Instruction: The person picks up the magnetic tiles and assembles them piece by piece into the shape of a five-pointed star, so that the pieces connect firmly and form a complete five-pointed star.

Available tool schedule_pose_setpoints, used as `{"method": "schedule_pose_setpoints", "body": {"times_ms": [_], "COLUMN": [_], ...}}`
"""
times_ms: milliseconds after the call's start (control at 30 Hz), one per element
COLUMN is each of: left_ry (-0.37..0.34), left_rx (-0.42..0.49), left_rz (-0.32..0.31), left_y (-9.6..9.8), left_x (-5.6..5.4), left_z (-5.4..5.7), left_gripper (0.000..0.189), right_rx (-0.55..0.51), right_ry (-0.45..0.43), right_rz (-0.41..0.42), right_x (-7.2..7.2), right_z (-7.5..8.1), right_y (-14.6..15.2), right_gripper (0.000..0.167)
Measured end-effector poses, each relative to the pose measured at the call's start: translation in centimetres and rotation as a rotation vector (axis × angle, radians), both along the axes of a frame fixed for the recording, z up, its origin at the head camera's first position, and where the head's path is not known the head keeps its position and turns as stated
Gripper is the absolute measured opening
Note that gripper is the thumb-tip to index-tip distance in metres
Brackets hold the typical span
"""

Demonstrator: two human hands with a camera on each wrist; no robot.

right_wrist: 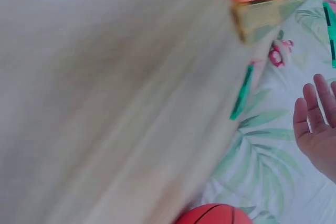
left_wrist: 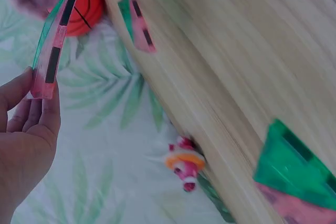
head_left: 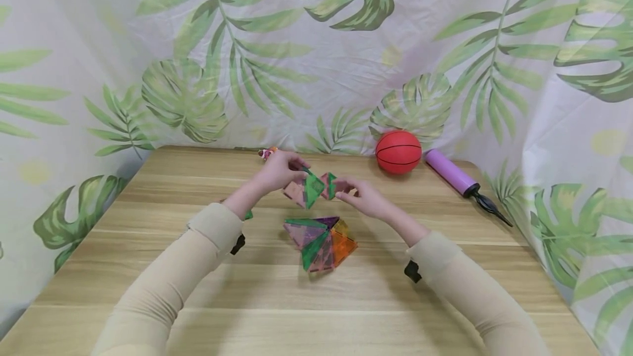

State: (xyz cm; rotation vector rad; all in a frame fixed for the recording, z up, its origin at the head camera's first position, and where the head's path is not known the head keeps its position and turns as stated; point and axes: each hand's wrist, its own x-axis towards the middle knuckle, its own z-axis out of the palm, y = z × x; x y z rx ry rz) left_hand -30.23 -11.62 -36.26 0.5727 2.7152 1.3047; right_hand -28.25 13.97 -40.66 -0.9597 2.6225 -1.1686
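Above the table, my left hand point(head_left: 281, 172) pinches a pink and green magnetic tile piece point(head_left: 304, 191); the left wrist view shows that piece point(left_wrist: 52, 51) edge-on at my fingertips point(left_wrist: 44, 106). My right hand point(head_left: 363, 198) pinches a small pink and green tile point(head_left: 328, 185) right beside it, and the two pieces nearly touch. In the right wrist view, several fingers point(right_wrist: 315, 116) are straight, with a green tile edge point(right_wrist: 331, 30) above them. A built cluster of green, pink, purple and orange tiles point(head_left: 320, 243) stands on the wooden table point(head_left: 148, 284) just below my hands.
A red ball point(head_left: 398, 151) and a purple hand pump point(head_left: 452, 173) lie at the back right. A small toy figure point(head_left: 267, 153) sits at the back edge. A loose green tile point(head_left: 248, 215) lies under my left forearm. Leaf-print cloth point(head_left: 99, 70) surrounds the table.
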Motion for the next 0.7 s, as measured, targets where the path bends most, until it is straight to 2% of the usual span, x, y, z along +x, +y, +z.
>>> {"method": "schedule_pose_setpoints", "body": {"times_ms": [167, 267, 467, 533, 700], "left_ry": [0.011, -0.021, -0.106, -0.102, -0.07], "left_rx": [-0.001, 0.024, 0.045, 0.026, -0.004], "left_rz": [-0.065, -0.099, -0.134, -0.142, -0.171], "left_y": [1.8, 2.3, 2.0, 1.8, 1.7], "left_x": [0.7, 0.8, 0.8, 0.7, 0.3], "left_z": [-0.2, -0.5, -1.3, -1.7, -2.7], "left_gripper": [0.021, 0.022, 0.025, 0.026, 0.025], "right_rx": [-0.024, -0.076, -0.122, -0.122, -0.128], "right_ry": [-0.041, -0.094, -0.164, -0.201, -0.284], "right_rz": [-0.018, -0.03, -0.095, -0.121, -0.118], "right_x": [-0.6, -0.7, -0.7, -0.9, -1.2], "right_z": [0.6, 0.5, 0.2, 0.0, -0.6], "right_y": [-0.8, -0.9, -0.4, -0.2, 0.0], "right_gripper": [0.034, 0.028, 0.025, 0.025, 0.026]}}
